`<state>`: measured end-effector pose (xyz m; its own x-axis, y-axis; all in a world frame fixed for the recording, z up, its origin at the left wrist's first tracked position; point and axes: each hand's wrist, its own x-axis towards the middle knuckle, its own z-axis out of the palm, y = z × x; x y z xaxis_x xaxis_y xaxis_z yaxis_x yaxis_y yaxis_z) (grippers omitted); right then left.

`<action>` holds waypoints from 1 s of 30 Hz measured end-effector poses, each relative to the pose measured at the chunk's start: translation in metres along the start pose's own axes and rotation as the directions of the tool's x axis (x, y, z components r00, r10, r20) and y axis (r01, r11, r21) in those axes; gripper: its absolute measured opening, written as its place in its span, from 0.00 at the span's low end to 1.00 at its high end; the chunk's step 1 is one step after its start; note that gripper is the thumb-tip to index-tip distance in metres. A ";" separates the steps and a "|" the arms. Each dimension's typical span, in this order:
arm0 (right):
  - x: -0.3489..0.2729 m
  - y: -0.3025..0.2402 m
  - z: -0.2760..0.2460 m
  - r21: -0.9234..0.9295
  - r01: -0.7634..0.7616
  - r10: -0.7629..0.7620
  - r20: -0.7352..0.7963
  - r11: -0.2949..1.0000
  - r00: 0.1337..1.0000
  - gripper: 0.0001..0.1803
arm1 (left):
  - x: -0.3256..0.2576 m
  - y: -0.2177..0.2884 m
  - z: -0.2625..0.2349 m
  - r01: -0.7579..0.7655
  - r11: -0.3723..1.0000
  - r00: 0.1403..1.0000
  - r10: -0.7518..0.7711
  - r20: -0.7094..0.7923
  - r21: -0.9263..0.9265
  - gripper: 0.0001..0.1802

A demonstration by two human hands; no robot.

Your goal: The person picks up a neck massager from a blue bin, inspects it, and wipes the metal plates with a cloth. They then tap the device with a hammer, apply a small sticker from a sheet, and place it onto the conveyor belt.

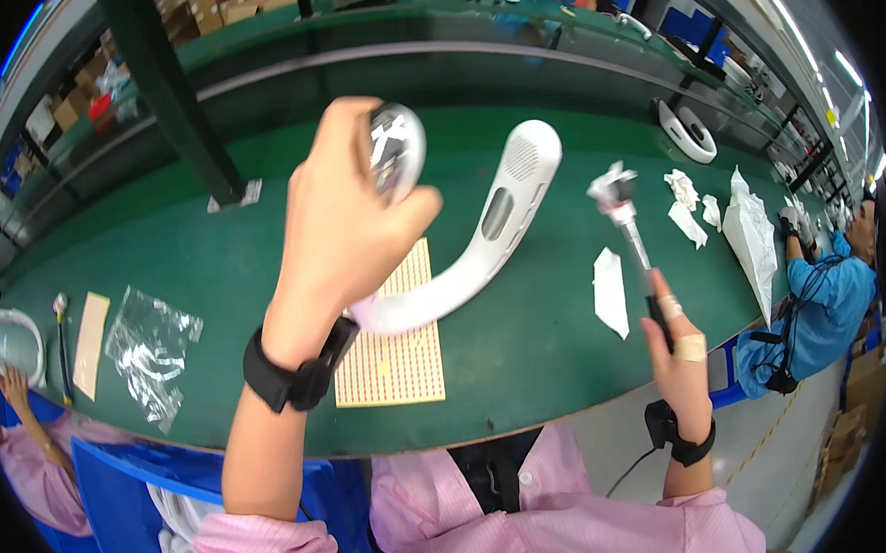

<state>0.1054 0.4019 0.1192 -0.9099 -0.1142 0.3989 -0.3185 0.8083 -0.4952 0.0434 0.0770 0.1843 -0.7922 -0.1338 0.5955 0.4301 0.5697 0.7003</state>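
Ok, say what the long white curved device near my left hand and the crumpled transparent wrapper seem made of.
Long white curved device: probably moulded plastic, smooth and satin, from its soft sheen. Crumpled transparent wrapper: likely plastic film, glossy, from its bright creases.

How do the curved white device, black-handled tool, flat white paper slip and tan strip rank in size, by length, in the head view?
1. Curved white device, partly hidden
2. Black-handled tool
3. Flat white paper slip and tan strip: too alike to rank

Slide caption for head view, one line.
At a green bench, left hand grips a white oval part, right hand a black-handled tool with a crumpled white tip.
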 end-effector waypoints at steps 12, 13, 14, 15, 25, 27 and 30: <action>0.020 -0.040 0.021 0.265 -0.017 -0.038 0.202 0.964 0.979 0.37 | -0.102 0.056 -0.018 -0.301 0.823 0.870 0.029 -0.492 -0.483 0.30; 0.020 -0.068 0.014 0.677 -0.362 0.078 0.412 0.640 0.908 0.42 | -0.104 0.064 -0.005 -0.389 0.721 0.839 0.019 -0.544 -0.574 0.30; 0.018 -0.070 0.038 0.794 -0.329 -0.057 0.413 0.511 0.909 0.43 | -0.110 0.064 0.011 -0.453 0.674 0.815 0.050 -0.577 -0.583 0.30; 0.014 -0.076 0.048 0.796 -0.325 -0.050 0.405 0.511 0.913 0.43 | -0.116 0.066 0.024 -0.519 0.621 0.787 0.078 -0.612 -0.588 0.29; 0.013 -0.109 0.086 0.832 -0.550 0.251 0.550 -0.076 0.797 0.17 | -0.141 0.088 0.047 -0.411 0.859 0.837 0.222 -0.500 -0.306 0.28; 0.013 -0.109 0.085 0.834 -0.550 0.264 0.541 -0.046 0.799 0.17 | -0.138 0.085 0.061 -0.555 0.761 0.657 0.152 -0.739 -0.337 0.28; 0.014 -0.101 0.084 0.829 -0.557 0.222 0.554 -0.057 0.802 0.17 | -0.134 0.093 0.042 -0.431 0.847 0.840 0.251 -0.482 -0.310 0.28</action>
<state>0.1024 0.2708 0.1102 -0.9480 -0.2320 -0.2180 0.3045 -0.4612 -0.8334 0.1714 0.1817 0.1531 -0.3486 -0.3599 0.8654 0.8405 0.2886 0.4586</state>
